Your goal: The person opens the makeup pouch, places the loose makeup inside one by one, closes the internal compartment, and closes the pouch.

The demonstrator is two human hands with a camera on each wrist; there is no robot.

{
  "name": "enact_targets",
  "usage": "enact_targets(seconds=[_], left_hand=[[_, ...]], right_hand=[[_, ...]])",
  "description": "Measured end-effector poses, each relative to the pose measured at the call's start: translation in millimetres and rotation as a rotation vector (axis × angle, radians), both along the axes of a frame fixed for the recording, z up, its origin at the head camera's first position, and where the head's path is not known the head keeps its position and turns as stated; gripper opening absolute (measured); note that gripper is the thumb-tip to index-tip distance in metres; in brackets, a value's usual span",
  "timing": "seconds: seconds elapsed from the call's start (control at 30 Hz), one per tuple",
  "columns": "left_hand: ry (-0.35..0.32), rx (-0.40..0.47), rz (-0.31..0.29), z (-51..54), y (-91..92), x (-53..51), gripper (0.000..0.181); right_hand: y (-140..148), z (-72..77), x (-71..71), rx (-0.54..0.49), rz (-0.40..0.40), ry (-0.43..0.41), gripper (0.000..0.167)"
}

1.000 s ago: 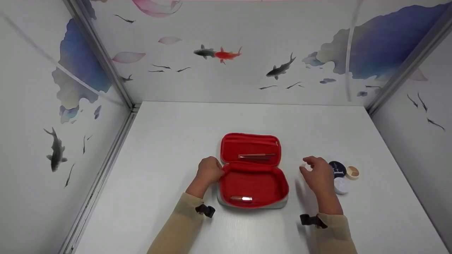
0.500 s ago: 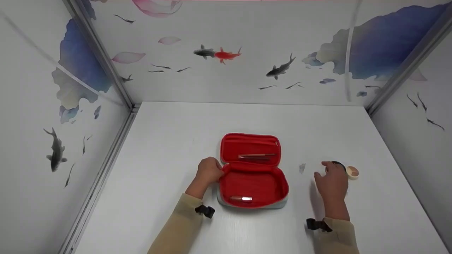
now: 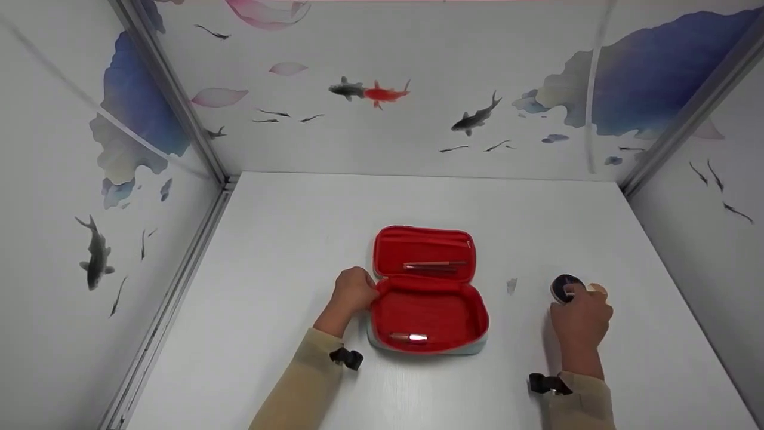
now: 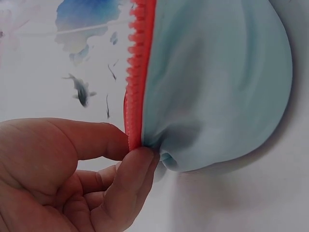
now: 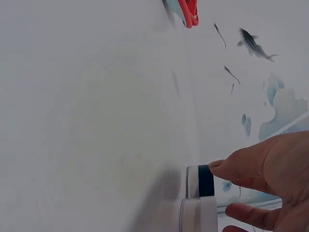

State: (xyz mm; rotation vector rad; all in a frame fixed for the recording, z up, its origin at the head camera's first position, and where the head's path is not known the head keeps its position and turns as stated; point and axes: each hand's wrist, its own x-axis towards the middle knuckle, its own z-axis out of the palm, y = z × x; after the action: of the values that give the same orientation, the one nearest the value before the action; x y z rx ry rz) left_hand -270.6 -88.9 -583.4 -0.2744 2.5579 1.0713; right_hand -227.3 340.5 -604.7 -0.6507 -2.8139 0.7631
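Observation:
At the left side of the unzipped red-lined case (image 3: pixel 433 310), my left hand (image 3: pixel 353 289) grips the rim. The left wrist view shows its thumb and finger pinching the red zipper edge (image 4: pixel 137 77) and pale blue fabric (image 4: pixel 217 87). My right hand (image 3: pixel 582 319) is over the small round containers, fingers apart. One digit meets the dark lid (image 3: pixel 560 288) of a jar; the right wrist view shows a tip against that lid (image 5: pixel 206 181). Beside it stands a white jar (image 5: pixel 200 215), hidden by the hand in the head view. A tan-topped round pot (image 3: pixel 597 289) is partly covered.
Thin brushes (image 3: pixel 434 264) lie in the case's lid, and a short brush (image 3: pixel 409 338) lies in its base. A small clear piece (image 3: pixel 511 285) rests on the white table (image 3: pixel 310 209) between case and jars. Printed walls (image 3: pixel 418 137) stand around the table.
My right hand has moved right, away from the small clear piece and over to the round containers, covering the white jar. My left hand has stayed on the case's rim.

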Motion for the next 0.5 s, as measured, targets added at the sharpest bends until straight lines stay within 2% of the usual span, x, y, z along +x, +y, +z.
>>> enact_targets(seconds=[0.23,0.5], left_hand=[[-0.009,-0.003,-0.001,-0.1,1.3,-0.4,0.011],[0.043,0.013,-0.034,-2.0,-2.1,0.9,0.013]], right_hand=[[10.9,-4.9,0.8,0.006,-0.024,-0.074,0.046],[13.5,-6.1,2.2,-0.034,-0.018,-0.111,0.048]])
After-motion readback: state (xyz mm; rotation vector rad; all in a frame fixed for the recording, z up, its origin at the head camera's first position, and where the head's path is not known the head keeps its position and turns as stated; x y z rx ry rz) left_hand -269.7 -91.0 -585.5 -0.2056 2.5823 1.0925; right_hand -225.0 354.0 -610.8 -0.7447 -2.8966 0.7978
